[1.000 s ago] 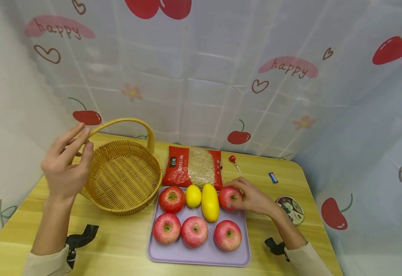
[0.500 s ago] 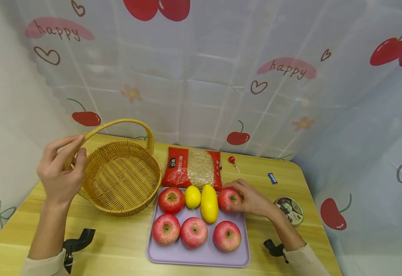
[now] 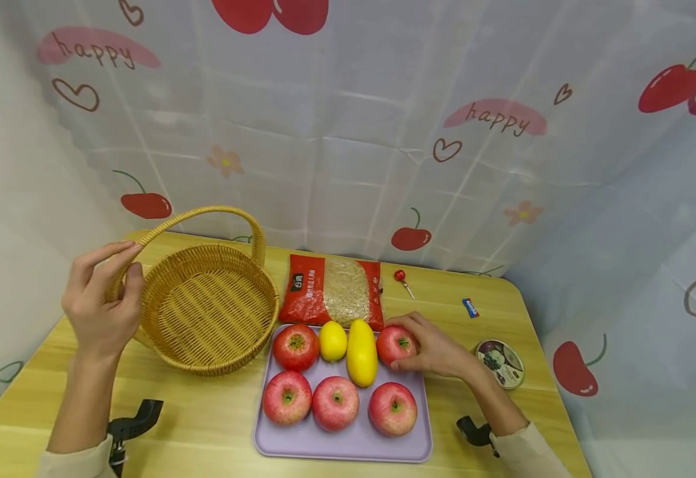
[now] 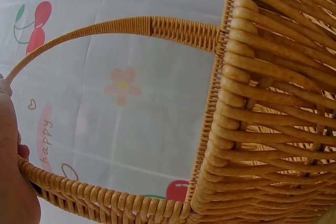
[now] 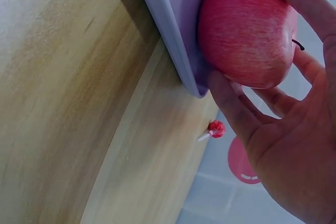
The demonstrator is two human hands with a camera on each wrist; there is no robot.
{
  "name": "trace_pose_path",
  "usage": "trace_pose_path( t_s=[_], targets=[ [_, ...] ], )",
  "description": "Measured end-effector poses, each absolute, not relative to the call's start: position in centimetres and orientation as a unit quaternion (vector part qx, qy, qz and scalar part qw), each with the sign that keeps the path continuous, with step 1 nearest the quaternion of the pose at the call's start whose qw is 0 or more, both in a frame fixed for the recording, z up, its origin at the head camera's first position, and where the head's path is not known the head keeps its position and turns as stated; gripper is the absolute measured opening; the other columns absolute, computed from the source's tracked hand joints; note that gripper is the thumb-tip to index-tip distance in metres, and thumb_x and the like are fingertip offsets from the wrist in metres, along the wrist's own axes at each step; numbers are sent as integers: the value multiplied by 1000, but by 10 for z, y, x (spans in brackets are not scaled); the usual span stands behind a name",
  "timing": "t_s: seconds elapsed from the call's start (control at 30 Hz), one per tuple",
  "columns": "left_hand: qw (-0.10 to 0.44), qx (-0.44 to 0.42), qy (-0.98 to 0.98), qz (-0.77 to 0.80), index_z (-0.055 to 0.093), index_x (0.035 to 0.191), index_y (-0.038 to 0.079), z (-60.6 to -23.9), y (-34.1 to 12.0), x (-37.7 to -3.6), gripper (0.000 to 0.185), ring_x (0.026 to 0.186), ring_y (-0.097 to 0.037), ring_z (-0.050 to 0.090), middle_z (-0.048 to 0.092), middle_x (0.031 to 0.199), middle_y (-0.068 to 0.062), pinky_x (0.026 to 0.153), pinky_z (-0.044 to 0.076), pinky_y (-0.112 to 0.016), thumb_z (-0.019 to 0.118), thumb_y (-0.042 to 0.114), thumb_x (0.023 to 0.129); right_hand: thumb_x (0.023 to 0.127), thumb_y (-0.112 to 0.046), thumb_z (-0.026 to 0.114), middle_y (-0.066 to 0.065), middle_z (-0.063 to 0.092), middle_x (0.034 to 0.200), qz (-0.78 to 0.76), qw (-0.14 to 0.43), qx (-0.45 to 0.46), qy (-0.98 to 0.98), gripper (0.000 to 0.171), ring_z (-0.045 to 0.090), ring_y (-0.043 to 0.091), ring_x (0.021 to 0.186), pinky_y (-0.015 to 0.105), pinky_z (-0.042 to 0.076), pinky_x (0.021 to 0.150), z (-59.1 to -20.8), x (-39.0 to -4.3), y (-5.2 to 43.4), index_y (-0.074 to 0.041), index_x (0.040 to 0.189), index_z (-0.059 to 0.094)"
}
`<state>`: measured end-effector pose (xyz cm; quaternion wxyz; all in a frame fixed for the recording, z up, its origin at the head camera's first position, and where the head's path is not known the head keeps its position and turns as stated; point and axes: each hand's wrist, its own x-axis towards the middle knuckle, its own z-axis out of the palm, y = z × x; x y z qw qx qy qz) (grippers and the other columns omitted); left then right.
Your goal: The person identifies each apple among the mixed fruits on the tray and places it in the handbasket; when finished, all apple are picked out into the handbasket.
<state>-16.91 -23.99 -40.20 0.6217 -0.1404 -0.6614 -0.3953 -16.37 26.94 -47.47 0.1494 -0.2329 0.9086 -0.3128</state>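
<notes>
My right hand [image 3: 437,348] curls its fingers [image 5: 231,103] round the apple [image 3: 397,344] at the far right corner of the lilac tray [image 3: 348,449], thumb over the top. My left hand [image 3: 101,302] pinches the wicker basket [image 3: 213,312] where handle meets rim. The apple sits against the tray's lip beneath my fingertips; a shallow grip could let it roll off onto the table [image 3: 216,425].

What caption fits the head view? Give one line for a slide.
Right hand grips an apple on the purple tray; left hand holds the wicker basket.
</notes>
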Motion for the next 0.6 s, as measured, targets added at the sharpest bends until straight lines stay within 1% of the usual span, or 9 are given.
trace_pose_path(
  t_s=[0.27,0.47,0.6],
  targets=[
    [622,-150,-661,-393,77,94,-5,-404,-242,-170,19,54,0,32,70,102,-19,63,27,-4,64,9,92,76,-50,85,-2,51,126,-317,135,-234,909,75,55,18,106,38,53,87,-480,-163,270,-24,140,55],
    [621,-147,-658,-401,77,94,-5,-405,-241,-169,19,56,1,33,70,102,-19,64,28,-4,65,9,92,76,-50,85,-7,52,125,-311,127,-224,915,73,56,15,104,34,54,86,-481,-163,270,-26,139,57],
    [622,-145,-657,-401,77,93,-5,-404,-240,-169,19,55,1,33,70,101,-19,64,28,-3,64,9,92,76,-50,84,-7,53,124,-306,123,-221,918,71,56,15,103,34,54,85,-482,-163,269,-28,138,57]
  ],
)
